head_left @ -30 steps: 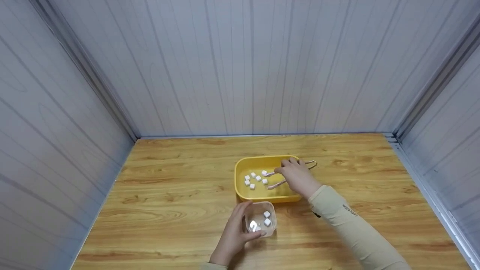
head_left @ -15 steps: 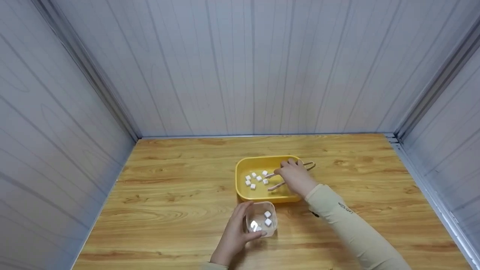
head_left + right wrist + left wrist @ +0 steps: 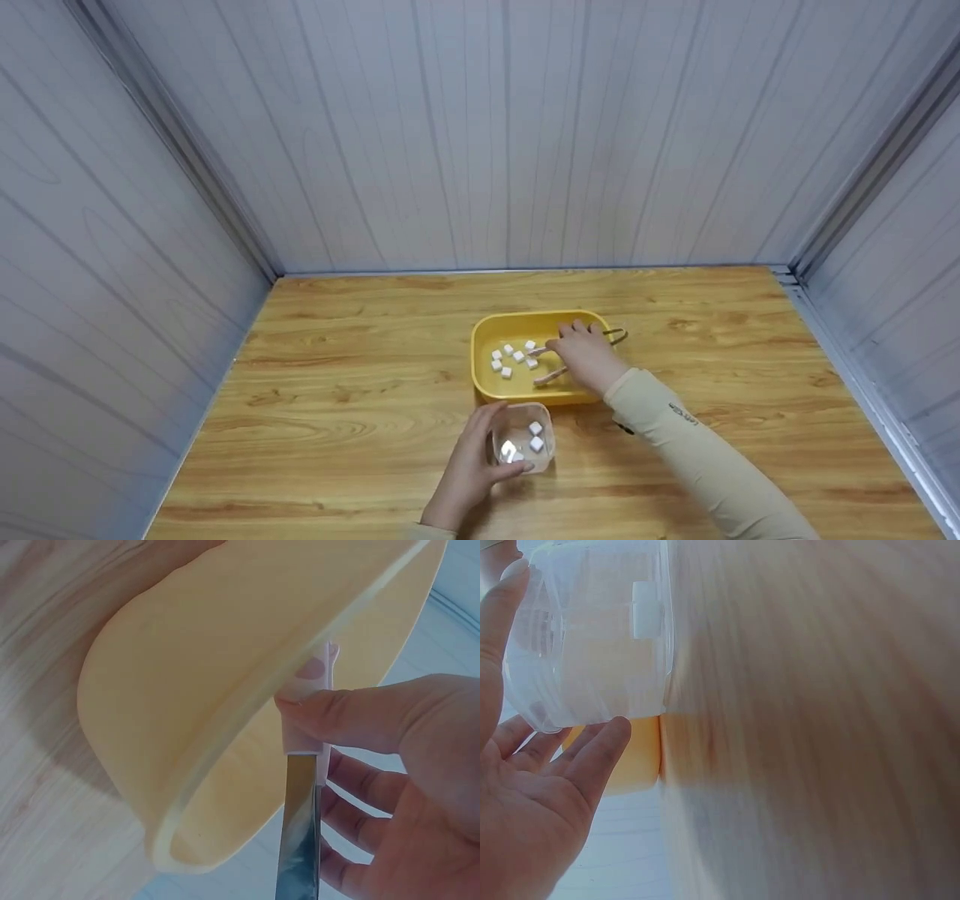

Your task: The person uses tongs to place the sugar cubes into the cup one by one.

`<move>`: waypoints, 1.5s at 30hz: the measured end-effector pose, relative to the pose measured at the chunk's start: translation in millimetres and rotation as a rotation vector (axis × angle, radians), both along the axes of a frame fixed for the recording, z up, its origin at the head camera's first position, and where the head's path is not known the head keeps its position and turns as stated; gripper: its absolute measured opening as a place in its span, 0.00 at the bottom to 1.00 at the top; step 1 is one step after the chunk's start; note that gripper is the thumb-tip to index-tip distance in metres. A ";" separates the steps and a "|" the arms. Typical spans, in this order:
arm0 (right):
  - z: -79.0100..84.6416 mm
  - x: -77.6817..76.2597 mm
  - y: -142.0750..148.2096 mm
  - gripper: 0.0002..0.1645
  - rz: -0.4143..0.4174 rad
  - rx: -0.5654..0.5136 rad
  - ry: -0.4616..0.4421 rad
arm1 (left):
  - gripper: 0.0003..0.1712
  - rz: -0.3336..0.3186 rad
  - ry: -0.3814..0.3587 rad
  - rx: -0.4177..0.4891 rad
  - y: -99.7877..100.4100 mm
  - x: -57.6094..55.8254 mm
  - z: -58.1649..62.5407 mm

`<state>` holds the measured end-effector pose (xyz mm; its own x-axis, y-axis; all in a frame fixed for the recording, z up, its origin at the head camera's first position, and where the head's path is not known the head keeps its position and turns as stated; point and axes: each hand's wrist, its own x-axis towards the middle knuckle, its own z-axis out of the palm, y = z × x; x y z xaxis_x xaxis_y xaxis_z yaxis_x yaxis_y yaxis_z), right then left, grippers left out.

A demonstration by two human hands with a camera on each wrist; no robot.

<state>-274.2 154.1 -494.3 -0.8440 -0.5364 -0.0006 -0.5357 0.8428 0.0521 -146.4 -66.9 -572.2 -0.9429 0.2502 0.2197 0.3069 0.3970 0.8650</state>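
Observation:
In the head view, my right hand (image 3: 589,358) grips a pair of tongs (image 3: 551,376) over the yellow tub (image 3: 480,379). The tongs' pink arms stand apart, one tip close to the white cubes (image 3: 507,373), and nothing shows between them. Their metal bend sticks out past the tub's right side. In the right wrist view, thumb and fingers press the pink grip (image 3: 304,727) above the metal strip (image 3: 298,832). Just in front of the tub, my left hand (image 3: 469,469) holds a clear plastic box (image 3: 545,420) by its sides. Several white cubes (image 3: 535,444) lie inside it, one partly behind the thumb.
The wood-grain table (image 3: 337,420) carries both containers, the box close against the tub's front side. Pale panel walls (image 3: 465,135) enclose the table at the back, left and right.
My right hand and the tongs have shifted slightly toward the front, and the far tip has slid off the rear cube. The left hand and the box stay in place.

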 end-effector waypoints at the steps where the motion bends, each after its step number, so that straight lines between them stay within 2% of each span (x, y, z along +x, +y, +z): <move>1: -0.1 0.0 -0.1 0.22 0.003 -0.001 0.003 | 0.52 -0.002 0.000 0.003 0.2 -0.1 0.0; 25: -5.2 4.7 -3.8 0.14 0.041 0.022 0.072 | 0.52 0.013 0.008 0.003 1.5 2.0 -0.2; 33: -4.4 6.6 -3.5 0.12 0.087 0.009 0.129 | 0.52 0.002 0.000 -0.013 0.0 -0.7 1.7; 45: -6.9 7.6 -3.9 0.09 0.080 0.023 0.109 | 0.52 0.007 -0.008 -0.008 -0.1 0.8 0.9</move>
<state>-266.6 150.2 -501.2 -0.7940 -0.6032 0.0759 -0.5915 0.7953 0.1324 -145.6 -67.0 -571.3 -0.9463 0.2453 0.2104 0.2974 0.4061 0.8641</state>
